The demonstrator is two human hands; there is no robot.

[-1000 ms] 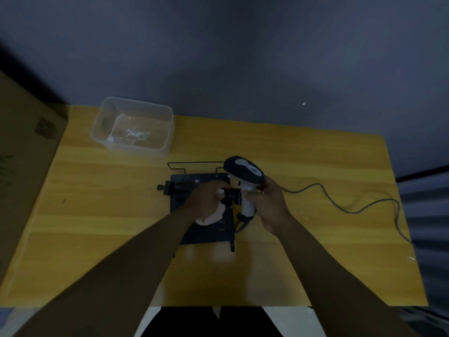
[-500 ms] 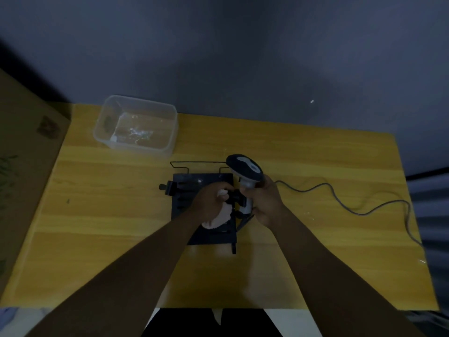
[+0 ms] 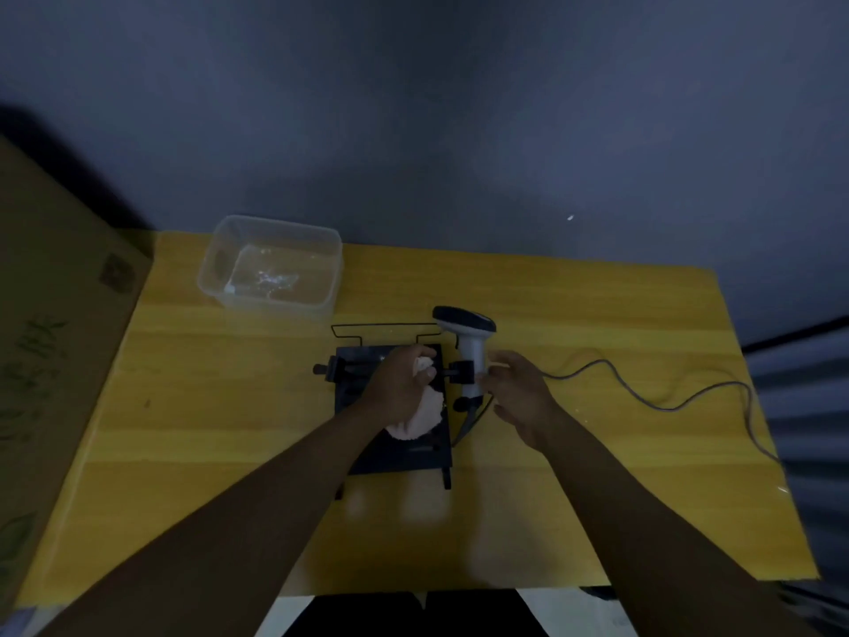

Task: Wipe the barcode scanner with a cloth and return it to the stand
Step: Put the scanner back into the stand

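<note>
At the far left a cardboard box (image 3: pixel 55 342) stands against the edge of the yellow wooden table (image 3: pixel 229 429); near the table's back left corner sits a clear plastic tub (image 3: pixel 271 266), with something pale and glinting inside that is too blurred to name; toward the middle lies the black stand (image 3: pixel 395 452), a flat dark base with a thin wire frame at its far side and a clamp bar across it; the left hand (image 3: pixel 402 383) rests over the base, fingers curled tight around a bunched pale pink cloth (image 3: pixel 420 418), part of which spills out below the palm onto the base; just to the right, the barcode scanner (image 3: pixel 471 342) stands upright in the clamp at the stand's right edge, dark head on top and light grey handle below; the right hand (image 3: pixel 517 390) is just beside the handle, fingers loosely spread and gripping nothing, the fingertips (image 3: pixel 494 360) close to the handle, though contact cannot be told; a grey cable (image 3: pixel 643 393) runs from the scanner's foot in a loose wave across the tabletop to the right edge.
</note>
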